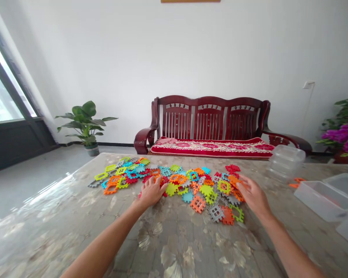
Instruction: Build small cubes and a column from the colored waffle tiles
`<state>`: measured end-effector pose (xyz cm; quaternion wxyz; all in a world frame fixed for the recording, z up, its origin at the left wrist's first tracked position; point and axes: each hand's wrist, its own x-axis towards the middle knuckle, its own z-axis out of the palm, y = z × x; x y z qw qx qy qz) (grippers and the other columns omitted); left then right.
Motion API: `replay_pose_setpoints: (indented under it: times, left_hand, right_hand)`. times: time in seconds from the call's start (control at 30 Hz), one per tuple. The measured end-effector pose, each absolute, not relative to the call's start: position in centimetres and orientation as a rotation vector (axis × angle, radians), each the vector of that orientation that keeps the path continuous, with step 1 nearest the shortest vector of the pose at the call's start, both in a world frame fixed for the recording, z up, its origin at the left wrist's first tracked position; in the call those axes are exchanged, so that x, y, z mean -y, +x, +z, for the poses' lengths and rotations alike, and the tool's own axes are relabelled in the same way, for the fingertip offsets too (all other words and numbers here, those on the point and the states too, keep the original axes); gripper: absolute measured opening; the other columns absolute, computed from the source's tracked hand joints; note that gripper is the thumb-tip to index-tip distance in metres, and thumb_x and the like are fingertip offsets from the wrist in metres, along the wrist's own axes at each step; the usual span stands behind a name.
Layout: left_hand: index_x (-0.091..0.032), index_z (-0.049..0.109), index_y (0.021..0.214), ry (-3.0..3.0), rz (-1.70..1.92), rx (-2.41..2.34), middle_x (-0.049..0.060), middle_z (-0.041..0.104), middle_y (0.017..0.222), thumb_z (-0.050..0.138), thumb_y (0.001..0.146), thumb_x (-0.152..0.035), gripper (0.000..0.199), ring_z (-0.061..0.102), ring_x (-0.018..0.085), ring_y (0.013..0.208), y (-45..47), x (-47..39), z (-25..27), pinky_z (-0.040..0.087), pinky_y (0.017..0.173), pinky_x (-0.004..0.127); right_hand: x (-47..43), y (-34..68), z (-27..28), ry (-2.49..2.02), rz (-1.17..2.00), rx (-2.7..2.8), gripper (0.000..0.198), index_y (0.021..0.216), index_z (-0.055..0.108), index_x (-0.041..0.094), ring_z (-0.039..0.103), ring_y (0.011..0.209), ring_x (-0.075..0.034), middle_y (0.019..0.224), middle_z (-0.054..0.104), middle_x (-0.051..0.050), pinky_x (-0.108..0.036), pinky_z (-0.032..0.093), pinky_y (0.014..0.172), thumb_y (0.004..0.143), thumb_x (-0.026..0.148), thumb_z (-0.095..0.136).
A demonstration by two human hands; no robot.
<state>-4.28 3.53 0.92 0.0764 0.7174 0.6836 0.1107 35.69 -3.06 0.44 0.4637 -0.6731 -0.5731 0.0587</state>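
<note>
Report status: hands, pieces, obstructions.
Left hand over colored pieces. Right hand at orange piece, grip unclear. Pieces loose, overlapping. Plastic box right, apart from hands.

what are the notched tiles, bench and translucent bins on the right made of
Notched tiles: likely molded plastic, fairly matte, judging by their even, bright colors and crisp teeth. Bench: probably wood with a glossy dark-red varnish, given the highlights and slatted back; grain isn't visible. Translucent bins: seemingly smooth plastic, since the pale walls look milky and partly see-through.
</note>
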Motion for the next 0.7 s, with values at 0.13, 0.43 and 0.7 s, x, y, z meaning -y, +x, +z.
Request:
replay_pose_setpoints:
  times: [0.13,0.43,0.7]
  left_hand:
    - [-0.029,0.049,0.134,2.362,0.409,-1.709,0.011,0.053,0.138,0.030,0.096,-0.048,0.047,0.048,0.027,0.129,-5.0,-3.4,0.1,0.039,0.104,0.045]
    - [-0.038,0.056,0.131,2.066,0.426,-2.334,0.011,0.049,0.144,0.036,0.090,-0.057,0.049,0.035,0.042,0.136,-13.1,-11.2,3.4,0.026,0.103,0.068]
    - [-0.032,0.051,0.139,1.964,0.270,-2.358,0.017,0.053,0.138,0.025,0.090,-0.062,0.062,0.046,0.045,0.126,-15.1,-11.7,2.0,0.035,0.095,0.067]
  right_hand:
    - [3.1,38.3,-3.2,-1.732,0.076,1.158,0.058,0.115,0.065,0.015,0.065,0.101,-0.028,0.115,0.069,-0.015,-0.043,0.049,0.094,0.079,0.055,0.043]
    - [3.1,39.7,-4.1,-1.753,-0.041,1.118,0.052,0.106,0.068,0.018,0.066,0.089,-0.028,0.107,0.071,-0.011,-0.040,0.052,0.083,0.076,0.053,0.043]
    - [2.8,40.5,-4.8,-1.730,-0.026,1.157,0.041,0.094,0.069,0.024,0.066,0.094,-0.029,0.103,0.071,-0.008,-0.042,0.053,0.084,0.074,0.052,0.047]
